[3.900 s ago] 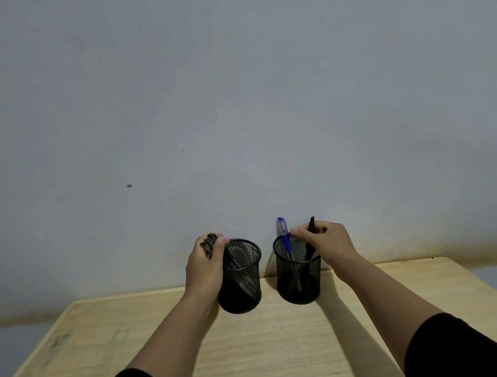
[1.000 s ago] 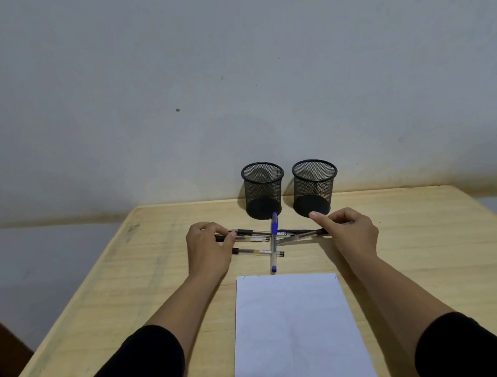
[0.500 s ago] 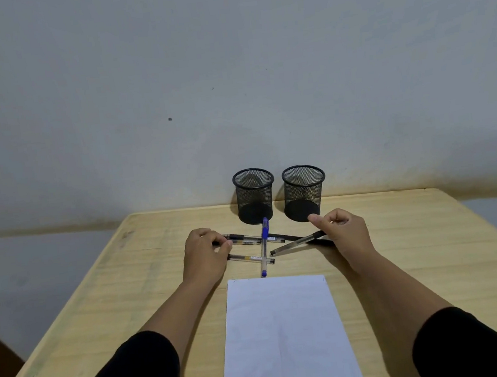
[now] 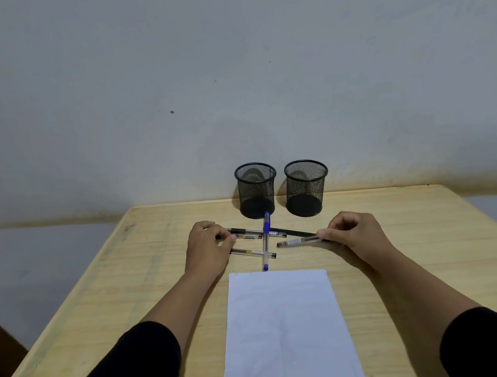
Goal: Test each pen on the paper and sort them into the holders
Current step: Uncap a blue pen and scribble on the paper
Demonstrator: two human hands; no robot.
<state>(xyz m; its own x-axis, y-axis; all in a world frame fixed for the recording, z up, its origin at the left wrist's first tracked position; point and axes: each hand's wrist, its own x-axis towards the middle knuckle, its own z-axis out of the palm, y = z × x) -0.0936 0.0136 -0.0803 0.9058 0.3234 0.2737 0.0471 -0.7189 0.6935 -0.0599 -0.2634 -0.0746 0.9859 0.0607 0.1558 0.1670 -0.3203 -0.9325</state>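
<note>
Left hand: the left hand [image 4: 206, 251] lies knuckles-up on the desk, its fingers [image 4: 226, 237] curled in and pinching the left ends of the clear-barrelled pens with black caps [image 4: 247, 235].
Right hand: the right hand [image 4: 354, 234] has its fingers [image 4: 327, 233] curled, thumb and forefinger grasping the end of a clear pen with a black tip [image 4: 295, 241], which lies nearly level and points left.
Pens: a blue-capped clear plastic pen [image 4: 266, 243] lies pointing away from the person, crossing over another thin clear pen [image 4: 254, 252] nearer the paper; a slim black pen [image 4: 296, 231] slants behind the held one.
Paper: a white rectangular sheet of paper [image 4: 286, 325] lies flat between the forearms, its far edge just beside the blue pen's tip; a faint crease runs down it.
Holders: two round black wire-mesh pen holders [image 4: 256, 189] [image 4: 306, 187] stand upright side by side at the back of the desk, near the wall.
Desk: a pale wooden desk [image 4: 416, 250] with visible grain.
Sleeves: black sleeves [image 4: 131, 372] cover both upper forearms.
</note>
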